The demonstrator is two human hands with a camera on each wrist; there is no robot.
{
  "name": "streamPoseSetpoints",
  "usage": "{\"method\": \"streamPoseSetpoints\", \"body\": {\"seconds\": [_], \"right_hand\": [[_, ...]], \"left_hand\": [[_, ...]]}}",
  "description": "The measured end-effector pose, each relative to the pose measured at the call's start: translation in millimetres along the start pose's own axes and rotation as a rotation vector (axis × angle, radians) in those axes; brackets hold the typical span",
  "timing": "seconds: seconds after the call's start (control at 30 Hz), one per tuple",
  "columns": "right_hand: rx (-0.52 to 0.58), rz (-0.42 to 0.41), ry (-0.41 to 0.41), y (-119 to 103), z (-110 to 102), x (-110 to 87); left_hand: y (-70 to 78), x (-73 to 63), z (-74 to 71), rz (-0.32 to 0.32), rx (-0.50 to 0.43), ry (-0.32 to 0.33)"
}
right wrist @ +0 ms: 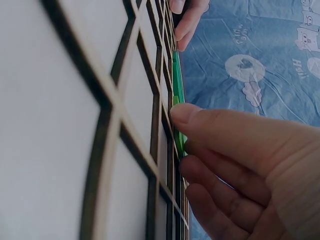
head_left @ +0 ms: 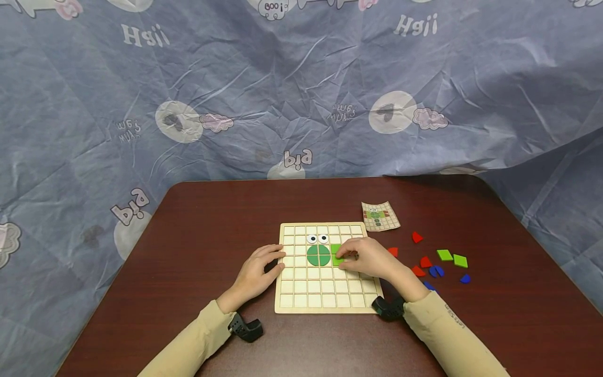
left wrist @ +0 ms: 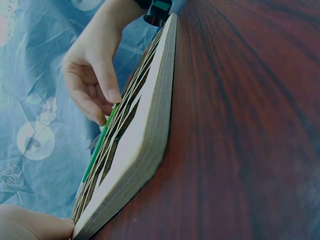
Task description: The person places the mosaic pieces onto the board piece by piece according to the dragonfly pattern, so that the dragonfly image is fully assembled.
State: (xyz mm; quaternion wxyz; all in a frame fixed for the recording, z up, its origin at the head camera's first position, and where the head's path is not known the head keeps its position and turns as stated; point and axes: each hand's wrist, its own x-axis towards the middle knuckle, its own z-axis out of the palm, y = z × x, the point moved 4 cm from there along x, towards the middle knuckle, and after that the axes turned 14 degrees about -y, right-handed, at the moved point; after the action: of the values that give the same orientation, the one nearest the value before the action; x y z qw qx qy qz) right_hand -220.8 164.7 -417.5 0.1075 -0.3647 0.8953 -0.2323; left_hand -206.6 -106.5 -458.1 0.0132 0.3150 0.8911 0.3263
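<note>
A pale wooden grid board (head_left: 301,307) lies on the table. My left hand (head_left: 254,272) rests at its left edge, fingertips on the rim and fingers loosely extended. Over the board's right half, my right hand (head_left: 372,256) pinches a light green square tile (head_left: 336,260) between thumb and fingertips, low at the grid. The right wrist view shows the thumb right at the edge of the green tile (right wrist: 180,142). Left of these fingers, several dark green quarter pieces form a circle (head_left: 318,255). Two round eye pieces (head_left: 317,239) sit just above it.
A small pattern card (head_left: 380,216) lies past the board's far right corner. To the right are scattered red pieces (head_left: 417,237), blue pieces (head_left: 465,279) and two light green tiles (head_left: 444,255). A printed blue cloth (head_left: 282,104) hangs behind the table (head_left: 212,209).
</note>
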Motion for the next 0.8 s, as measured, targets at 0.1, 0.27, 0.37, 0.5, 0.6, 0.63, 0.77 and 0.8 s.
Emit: {"method": "streamPoseSetpoints", "body": {"seconds": [0.1, 0.27, 0.37, 0.5, 0.6, 0.63, 0.77, 0.8], "right_hand": [[0.007, 0.002, -0.005, -2, -2, -1.1], [0.031, 0.020, -0.017, -3, -9, -4.2], [0.069, 0.050, -0.027, -1, -15, -7.6], [0.114, 0.097, -0.022, 4, -25, -14.1], [0.125, 0.128, -0.002, 11, -33, -20.0], [0.123, 0.133, 0.009, 13, -36, -22.0], [0.139, 0.160, 0.053, 23, -47, -31.1], [0.147, 0.166, 0.063, 26, -50, -33.1]], "left_hand": [[0.0, 0.1, -0.1, -0.001, -0.002, -0.001], [0.3, 0.3, -0.2, -0.006, -0.004, -0.003], [0.4, 0.4, -0.2, -0.007, -0.005, -0.002], [0.4, 0.6, -0.1, -0.004, -0.007, 0.001], [0.4, 0.6, 0.0, -0.004, -0.009, 0.002], [0.3, 0.6, 0.0, -0.004, -0.009, 0.002], [0.1, 0.3, 0.0, -0.003, -0.008, 0.001], [0.0, 0.2, 0.1, -0.003, -0.007, 0.001]]}}
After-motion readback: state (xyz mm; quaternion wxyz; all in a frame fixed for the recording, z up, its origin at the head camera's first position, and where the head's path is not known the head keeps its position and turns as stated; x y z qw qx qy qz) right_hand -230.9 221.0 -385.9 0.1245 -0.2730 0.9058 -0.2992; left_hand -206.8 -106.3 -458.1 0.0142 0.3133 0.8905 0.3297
